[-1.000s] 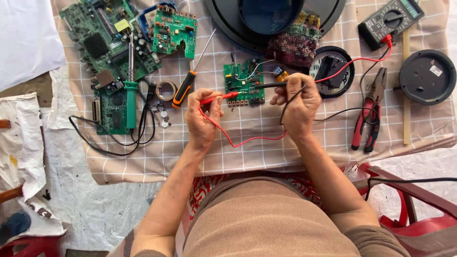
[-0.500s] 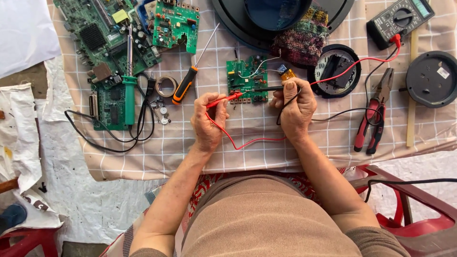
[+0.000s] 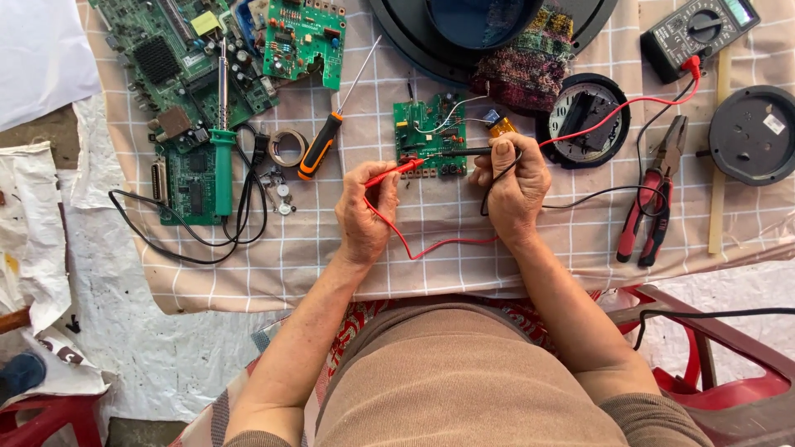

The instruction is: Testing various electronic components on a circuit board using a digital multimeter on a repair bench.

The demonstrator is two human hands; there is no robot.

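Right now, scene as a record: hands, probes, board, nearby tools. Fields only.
left hand: holds red probe, tip on the small green board
right hand: holds black probe, tip on the same board
board: flat on the checked cloth, between the two hands
meter: top right, red lead plugged in
screwdriver: orange and black handle, left of the board
soldering iron: green handle, lying on larger boards at left
pliers: red handles, right of the right hand
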